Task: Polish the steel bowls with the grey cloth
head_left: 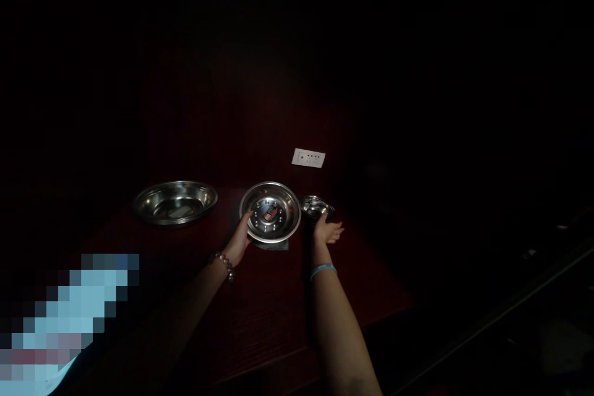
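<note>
My left hand (239, 240), with a beaded bracelet at the wrist, grips the near left rim of a round stainless steel dish (290, 213). The dish is tilted toward me and shows a ring of bright spots around a small orange and black label. A grey textured cloth (273, 246) pokes out under its near edge; how it is held or lies is hidden. My right hand (327, 231), a blue band on its wrist, is held with fingers apart just in front of a small steel bowl (315, 205). Whether it touches the bowl, I cannot tell.
Farther left, a wider steel basin (176, 221), seemingly a stack, stands on the dark red table (260, 315). A white socket panel (309, 158) is set in the wall behind. Pixelated light blue blocks cover the lower left corner. Most surroundings are too dark to make out.
</note>
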Motion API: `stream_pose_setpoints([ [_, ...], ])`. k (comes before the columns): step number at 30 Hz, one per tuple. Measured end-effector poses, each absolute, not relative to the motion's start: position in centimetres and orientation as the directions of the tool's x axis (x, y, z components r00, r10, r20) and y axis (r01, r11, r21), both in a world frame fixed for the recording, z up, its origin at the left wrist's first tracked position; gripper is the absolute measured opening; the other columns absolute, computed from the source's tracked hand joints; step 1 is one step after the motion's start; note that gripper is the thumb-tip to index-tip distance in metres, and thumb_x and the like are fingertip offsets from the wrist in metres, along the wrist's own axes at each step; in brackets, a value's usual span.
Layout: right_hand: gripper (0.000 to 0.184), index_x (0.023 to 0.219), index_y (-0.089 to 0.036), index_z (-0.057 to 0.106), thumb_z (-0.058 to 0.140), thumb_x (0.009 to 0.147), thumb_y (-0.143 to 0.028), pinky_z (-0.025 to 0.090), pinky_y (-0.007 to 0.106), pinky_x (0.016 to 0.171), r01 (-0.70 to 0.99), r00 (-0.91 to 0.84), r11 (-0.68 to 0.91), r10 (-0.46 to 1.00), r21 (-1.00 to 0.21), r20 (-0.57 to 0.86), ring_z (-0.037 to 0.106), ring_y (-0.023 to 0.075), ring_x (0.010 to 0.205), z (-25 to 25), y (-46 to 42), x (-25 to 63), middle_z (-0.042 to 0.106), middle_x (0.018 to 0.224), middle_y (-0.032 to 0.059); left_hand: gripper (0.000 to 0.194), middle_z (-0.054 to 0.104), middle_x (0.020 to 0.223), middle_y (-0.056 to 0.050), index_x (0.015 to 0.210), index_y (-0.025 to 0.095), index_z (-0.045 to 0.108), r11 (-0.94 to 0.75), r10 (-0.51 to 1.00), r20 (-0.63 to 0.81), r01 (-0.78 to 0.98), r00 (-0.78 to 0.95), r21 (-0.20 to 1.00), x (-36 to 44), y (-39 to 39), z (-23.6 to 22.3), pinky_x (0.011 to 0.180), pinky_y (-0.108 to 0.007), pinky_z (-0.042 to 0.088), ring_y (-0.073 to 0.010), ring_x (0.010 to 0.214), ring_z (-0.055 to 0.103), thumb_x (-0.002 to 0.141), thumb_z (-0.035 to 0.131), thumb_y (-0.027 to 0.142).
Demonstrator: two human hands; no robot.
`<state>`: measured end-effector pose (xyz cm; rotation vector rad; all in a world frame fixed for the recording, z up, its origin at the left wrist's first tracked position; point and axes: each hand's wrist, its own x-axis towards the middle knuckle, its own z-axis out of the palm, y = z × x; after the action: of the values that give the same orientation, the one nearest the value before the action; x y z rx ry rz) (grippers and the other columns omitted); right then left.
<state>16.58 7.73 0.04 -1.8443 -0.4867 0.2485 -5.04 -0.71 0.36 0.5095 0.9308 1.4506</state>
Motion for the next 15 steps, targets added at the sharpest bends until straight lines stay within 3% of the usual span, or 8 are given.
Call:
stream_pose_setpoints([
  [5,0.047,0.134,-0.015,0.068,0.056,0.094,-0.036,0.044,0.061,0.113,0.307,0.837,-0.274,0.534,-0.912,0.121,0.053,0.0433,0.142,-0.86,8.23,16.76,0.056,0.154,0.0289,0.031,0.081,0.123,-0.011,0.119,0.016,0.075,0.094,0.974,-0.195,-0.577,-0.115,0.811,-5.01,-0.71,0.13,0.113,-0.033,0.052,-0.021,0.129,0.071,0.106,0.053,0.035],
  [10,0.046,0.137,-0.017,0.065,0.049,0.096,-0.029,0.048,0.058,0.111,0.272,0.85,-0.204,0.509,-0.941,0.135,0.065,0.0382,0.131,-0.87,8.27,16.82,0.072,0.131,0.0245,0.035,0.08,0.127,-0.011,0.125,0.017,0.074,0.072,0.978,-0.171,-0.574,-0.12,0.816,-4.98,-0.61,-0.24,0.115,-0.035,0.051,-0.0221,0.133,0.069,0.106,0.053,0.037],
  [15,0.048,0.144,-0.017,0.059,0.04,0.101,-0.025,0.044,0.057,0.118,0.13,0.875,-0.103,0.48,-0.986,0.065,0.07,0.0338,0.127,-0.55,8.11,16.92,0.075,0.132,0.0195,0.043,0.071,0.145,-0.012,0.14,0.02,0.068,0.071,0.986,-0.146,-0.573,-0.085,0.816,-5.06,-0.71,-0.18,0.118,-0.04,0.049,-0.0242,0.144,0.06,0.107,0.052,0.041],
])
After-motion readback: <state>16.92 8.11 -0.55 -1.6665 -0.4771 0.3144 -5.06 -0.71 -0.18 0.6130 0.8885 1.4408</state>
